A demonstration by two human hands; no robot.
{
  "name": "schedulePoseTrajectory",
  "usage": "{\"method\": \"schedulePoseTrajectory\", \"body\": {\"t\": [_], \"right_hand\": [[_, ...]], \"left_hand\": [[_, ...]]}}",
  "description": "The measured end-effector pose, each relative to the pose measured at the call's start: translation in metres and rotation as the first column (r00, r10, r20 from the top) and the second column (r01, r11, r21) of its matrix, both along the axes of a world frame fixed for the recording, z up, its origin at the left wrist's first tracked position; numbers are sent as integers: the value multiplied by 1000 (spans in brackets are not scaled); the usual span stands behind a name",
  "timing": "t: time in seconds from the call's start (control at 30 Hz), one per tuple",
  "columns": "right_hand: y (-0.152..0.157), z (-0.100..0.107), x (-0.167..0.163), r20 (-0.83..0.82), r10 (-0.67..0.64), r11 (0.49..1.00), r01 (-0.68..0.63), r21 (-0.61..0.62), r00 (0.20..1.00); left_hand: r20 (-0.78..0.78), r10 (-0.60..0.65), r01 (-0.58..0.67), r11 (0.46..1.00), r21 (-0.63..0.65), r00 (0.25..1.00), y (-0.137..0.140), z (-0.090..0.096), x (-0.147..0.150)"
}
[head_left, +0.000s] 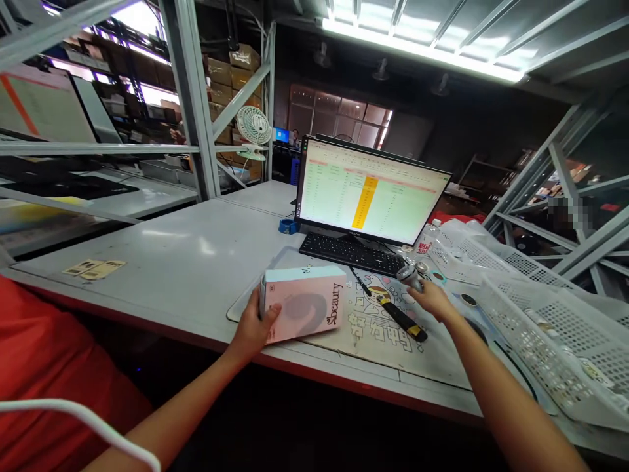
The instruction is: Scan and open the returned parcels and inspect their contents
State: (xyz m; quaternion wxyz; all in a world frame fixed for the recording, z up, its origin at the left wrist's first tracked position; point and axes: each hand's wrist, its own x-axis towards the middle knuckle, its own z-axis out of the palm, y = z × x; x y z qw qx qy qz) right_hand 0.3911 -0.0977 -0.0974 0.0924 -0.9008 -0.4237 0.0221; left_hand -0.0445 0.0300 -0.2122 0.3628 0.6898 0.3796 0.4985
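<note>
The light grey tabletop (187, 242) is biggest. White baskets full of little holes (531, 351) stand along its right side. A lit computer screen (368, 190) stands toward the back edge, and a cartoon desk mat (432, 364) lies along the front edge. A black keyboard (351, 254) sits under the screen. The pink "beauty" box (304, 305) is near the front edge, over the mat, and the left hand (256, 328) grips its left end. A black and yellow utility knife (400, 318) lies on the mat. The right hand (433, 299) holds a small grey scanner (409, 275).
</note>
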Motion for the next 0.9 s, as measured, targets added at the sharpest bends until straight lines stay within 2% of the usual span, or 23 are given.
{"method": "schedulePoseTrajectory", "body": {"t": [0.1,0.2,0.3,0.4,0.5,0.57,0.7,0.8,0.9], "right_hand": [[-6,-31,5,37,-118,993,118,-1,992],[-11,-47,5,54,-181,983,181,-6,982],[-9,-46,10,51,-216,976,217,-22,975],[5,-31,14,64,-253,967,254,-2,965],[40,-19,7,114,-152,983,137,125,982],[71,-23,-3,121,-34,987,14,158,992],[118,-51,-25,89,89,987,-100,128,992],[130,-72,-31,88,132,982,-143,123,987],[133,-82,-28,67,161,980,-167,109,985]], "left_hand": [[26,36,-31,984,-173,999,14,11,5],[70,-4,25,952,-305,998,25,13,5],[125,-55,97,925,-367,991,30,10,4],[149,-48,102,921,-376,988,29,9,5],[156,-26,87,912,-400,987,29,10,6],[155,-17,81,905,-417,988,29,10,6],[158,-19,85,903,-421,987,31,8,5],[172,-33,102,907,-408,985,32,6,5],[182,-45,116,908,-403,982,32,4,5]]}}
